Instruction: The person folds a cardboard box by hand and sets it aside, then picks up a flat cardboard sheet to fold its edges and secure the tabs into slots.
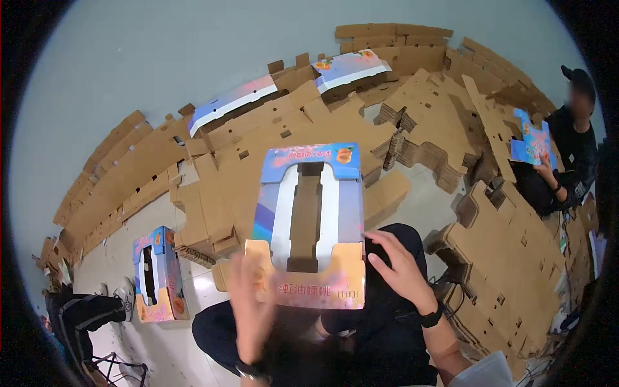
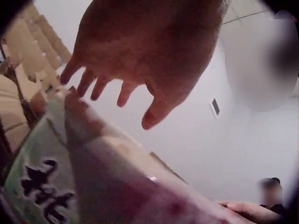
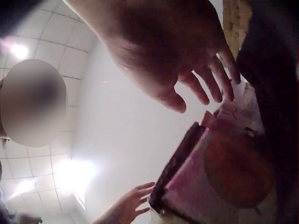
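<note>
A folded cardboard fruit box [image 1: 327, 298], printed with peaches and blue, purple and orange panels, stands in front of the seated person's lap. Its top has a long opening between white flaps, and brown cardboard shows inside. My left hand [image 1: 250, 303], blurred, is at the box's near left corner; the left wrist view shows that hand with fingers spread above the printed side. Along the near right edge is my right hand [image 1: 401, 271], fingers extended and thumb apart. In the right wrist view its fingertips are right at the box's edge. Neither hand grips anything.
Stacks of flat brown cardboard [image 1: 503, 271] lie at the right, with more [image 1: 245, 168] behind the box. A finished-looking printed box [image 1: 173, 284] stands on the floor at left. Another person [image 1: 574, 142] at right holds a printed sheet [image 1: 532, 138]. Printed pieces [image 1: 351, 69] lie at the back.
</note>
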